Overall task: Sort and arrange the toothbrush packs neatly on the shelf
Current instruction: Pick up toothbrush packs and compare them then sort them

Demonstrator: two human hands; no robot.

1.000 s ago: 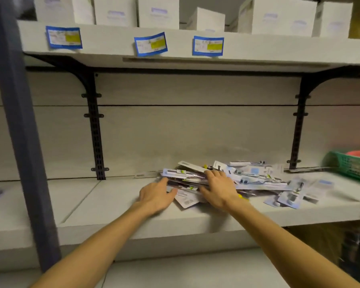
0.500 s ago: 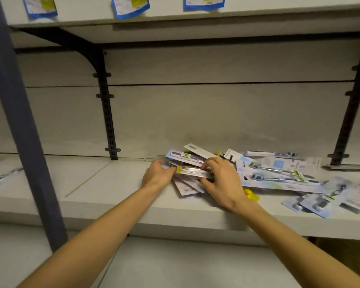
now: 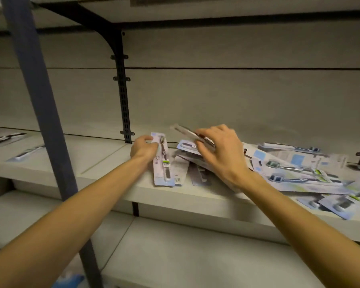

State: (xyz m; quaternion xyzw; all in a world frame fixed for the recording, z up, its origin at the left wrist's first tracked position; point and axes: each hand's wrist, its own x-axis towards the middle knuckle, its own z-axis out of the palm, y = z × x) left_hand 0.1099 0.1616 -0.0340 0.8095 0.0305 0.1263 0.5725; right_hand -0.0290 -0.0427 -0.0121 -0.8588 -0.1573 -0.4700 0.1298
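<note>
A pale grey shelf board (image 3: 104, 163) is seen running across the frame, backed by grey wall panels (image 3: 237, 96) with horizontal seams. A black slotted upright (image 3: 124, 96) with a curved bracket is fixed to the back wall, and a blue-grey post (image 3: 40, 104) stands tilted in the foreground at left. A lower shelf (image 3: 195, 256) is visible beneath. A loose heap of toothbrush packs (image 3: 295, 173) is spread over the right part of the shelf board, overlapping at mixed angles (edges blurred, so no count can be given). One toothbrush pack (image 3: 162, 161) lies lengthwise at the heap's left edge and is pinched near its top by the left hand (image 3: 143, 148), fingers curled on it. A thin pack (image 3: 187, 133) is gripped by the right hand (image 3: 220, 150) and held tilted just above the heap. A few more packs (image 3: 13, 144) are seen lying flat on the shelf left of the post, well apart from the heap.
</note>
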